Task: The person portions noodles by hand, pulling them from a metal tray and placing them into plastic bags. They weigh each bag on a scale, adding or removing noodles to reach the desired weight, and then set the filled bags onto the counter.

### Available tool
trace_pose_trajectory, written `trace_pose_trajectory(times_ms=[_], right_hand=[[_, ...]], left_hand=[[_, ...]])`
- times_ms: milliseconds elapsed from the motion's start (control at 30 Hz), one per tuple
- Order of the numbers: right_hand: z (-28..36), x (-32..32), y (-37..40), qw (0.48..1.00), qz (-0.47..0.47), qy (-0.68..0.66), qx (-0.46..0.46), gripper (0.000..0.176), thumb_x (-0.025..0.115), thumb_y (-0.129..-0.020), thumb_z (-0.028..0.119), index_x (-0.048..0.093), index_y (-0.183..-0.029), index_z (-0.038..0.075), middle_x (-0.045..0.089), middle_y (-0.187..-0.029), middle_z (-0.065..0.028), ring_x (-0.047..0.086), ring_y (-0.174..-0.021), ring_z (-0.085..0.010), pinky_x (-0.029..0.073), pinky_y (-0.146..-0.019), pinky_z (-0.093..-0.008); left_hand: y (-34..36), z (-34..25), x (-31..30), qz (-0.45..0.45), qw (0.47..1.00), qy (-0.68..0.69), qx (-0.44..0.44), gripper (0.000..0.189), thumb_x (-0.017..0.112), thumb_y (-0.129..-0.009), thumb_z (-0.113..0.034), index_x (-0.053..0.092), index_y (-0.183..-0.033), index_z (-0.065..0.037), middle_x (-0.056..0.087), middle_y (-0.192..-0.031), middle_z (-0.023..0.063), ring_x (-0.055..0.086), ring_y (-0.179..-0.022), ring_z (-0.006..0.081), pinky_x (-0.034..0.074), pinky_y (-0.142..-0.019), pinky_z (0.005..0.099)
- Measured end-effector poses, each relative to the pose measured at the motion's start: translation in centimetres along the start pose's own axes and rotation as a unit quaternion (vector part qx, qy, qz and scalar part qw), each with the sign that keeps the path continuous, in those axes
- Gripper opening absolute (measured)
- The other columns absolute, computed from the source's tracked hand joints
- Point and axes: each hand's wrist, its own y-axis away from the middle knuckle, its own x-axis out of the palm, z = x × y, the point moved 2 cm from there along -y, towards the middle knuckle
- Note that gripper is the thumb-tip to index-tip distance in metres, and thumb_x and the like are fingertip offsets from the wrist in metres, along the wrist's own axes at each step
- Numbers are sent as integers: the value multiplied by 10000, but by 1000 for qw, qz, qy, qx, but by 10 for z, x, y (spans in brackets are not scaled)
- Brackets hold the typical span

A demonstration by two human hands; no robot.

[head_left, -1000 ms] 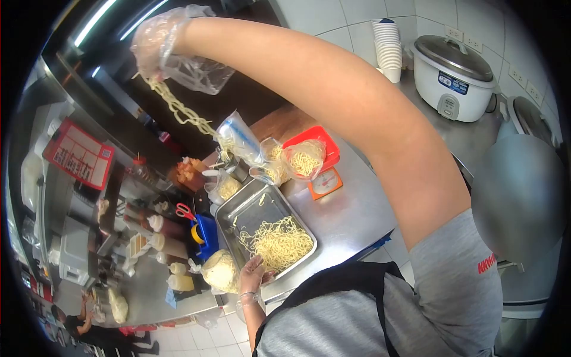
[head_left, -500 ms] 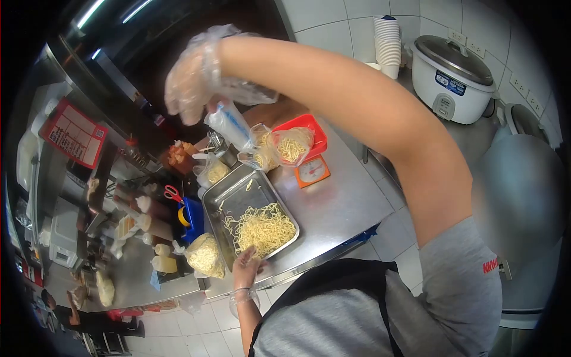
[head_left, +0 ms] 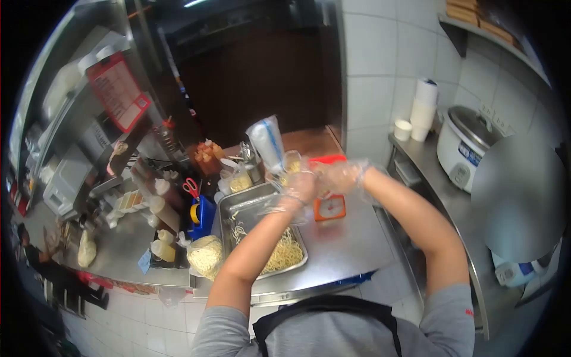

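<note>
My left hand (head_left: pixel 302 187) and my right hand (head_left: pixel 345 177), both in clear plastic gloves, meet above the orange scale (head_left: pixel 331 208). Their fingers are closed at a clear plastic bag of noodles (head_left: pixel 321 180), which they mostly hide. Behind them shows the rim of a red tray (head_left: pixel 327 159). Loose yellow noodles (head_left: pixel 286 254) lie in the metal pan (head_left: pixel 225 221), which my left forearm partly covers. Another bag of noodles (head_left: pixel 291 162) stands just beyond my left hand. A roll of clear bags with blue print (head_left: pixel 266 144) stands behind the pan.
Left of the pan are a full noodle bag (head_left: pixel 205 256), a blue tape dispenser (head_left: pixel 202 215), red scissors (head_left: pixel 191 188) and squeeze bottles (head_left: pixel 165 208). A rice cooker (head_left: pixel 467 146) and stacked cups (head_left: pixel 423 110) stand on the right counter. Another person (head_left: pixel 50 262) is at far left.
My right hand has come down from above the bag roll to the noodle bag by the scale. My left hand has moved from the pan's near edge to the same bag. The view has shifted.
</note>
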Motion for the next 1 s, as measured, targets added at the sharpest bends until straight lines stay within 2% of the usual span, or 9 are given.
trace_pose_trajectory(times_ms=[67,133,300,367,533,633,800,933,1000], right_hand=[[-12,13,4,998,-37,44,-15,232,616,-814,149,649,-1025,60,692,-899,-155,676,-837,-336,547,-743,-442],[0,-7,20,985,7,94,142,229,589,-809,103,629,-1029,52,673,-969,-171,665,-872,-362,544,-749,-455],[-24,-42,18,953,-228,91,175,141,564,-828,65,597,-958,24,606,-973,-175,615,-867,-398,519,-745,-465],[-11,-78,18,939,-314,84,111,97,567,-848,64,582,-933,19,577,-927,-172,591,-839,-397,503,-731,-463],[19,-107,-12,914,-402,27,39,69,593,-834,47,560,-885,14,543,-888,-174,563,-799,-395,487,-703,-458],[28,-101,-41,922,-385,13,28,95,598,-791,37,561,-878,30,553,-901,-182,585,-810,-405,489,-704,-480],[39,-72,-87,919,-394,-14,-3,121,591,-769,21,577,-889,25,573,-879,-188,593,-797,-414,497,-696,-485],[41,-28,-120,924,-381,-40,21,166,579,-778,13,580,-944,18,583,-896,-210,604,-810,-417,502,-704,-493],[35,0,-138,923,-380,-42,34,192,567,-793,31,562,-981,-7,596,-929,-235,612,-837,-421,505,-730,-499]], left_hand=[[-28,18,17,-41,999,25,23,240,632,-843,-127,646,-1062,-29,611,-1131,277,634,-1006,398,505,-880,478],[-49,28,12,-57,994,89,2,295,729,-776,-131,641,-1034,-18,631,-1122,244,637,-1019,383,515,-880,458],[-98,30,-81,42,999,-17,18,771,914,-496,-143,601,-1197,-73,661,-1120,187,623,-1078,371,512,-935,416],[-116,45,-113,10,994,4,110,614,841,-599,-70,641,-1180,-60,670,-1141,169,669,-1010,322,543,-884,374],[-101,53,-201,126,960,234,-93,463,544,-778,108,653,-1206,-30,676,-1155,141,711,-774,152,605,-696,262],[-95,82,-207,168,957,188,-142,454,536,-785,110,657,-1200,-29,679,-1146,140,708,-772,144,606,-694,255],[-86,148,-181,165,973,105,-120,565,837,-635,3,705,-1162,-150,728,-1041,72,676,-874,119,557,-744,275],[-75,194,-146,84,992,67,-60,511,840,-631,-14,728,-1115,-134,727,-1048,79,677,-908,158,541,-784,306],[-75,222,-119,46,992,104,-54,405,666,-740,70,727,-1101,-104,721,-1065,90,699,-914,199,561,-812,335]])
